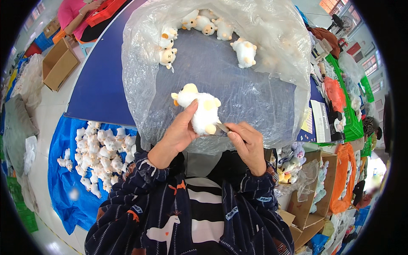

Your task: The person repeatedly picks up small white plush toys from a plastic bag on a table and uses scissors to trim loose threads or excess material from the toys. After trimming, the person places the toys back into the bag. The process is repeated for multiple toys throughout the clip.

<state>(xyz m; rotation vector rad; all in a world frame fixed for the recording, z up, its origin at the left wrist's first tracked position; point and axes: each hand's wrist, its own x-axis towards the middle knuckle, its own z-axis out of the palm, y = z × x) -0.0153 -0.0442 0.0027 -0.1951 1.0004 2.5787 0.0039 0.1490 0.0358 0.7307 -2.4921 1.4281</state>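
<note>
A small white plush toy animal [202, 111] with cream patches and orange bits at its head is held above the table in my left hand [175, 132], thumb across its body and fingers behind. My right hand [248, 142] pinches a small metal tool [221, 126], whose grey tip touches or nearly touches the toy's lower right, by a cream foot. Most of that tool is covered by my fingers, so its exact kind does not show. Beyond my hands, several similar plush toys [245, 53] lie along the far side of a clear plastic sheet [280, 80].
A blue table [97, 93] lies under the sheet. On a blue tarp [63, 191] at lower left sits a heap of white plush toys [102, 157]. Right of me are a notebook [321, 121], a green crate [350, 123] and cardboard boxes [304, 212]. Another person [76, 17] sits at far left.
</note>
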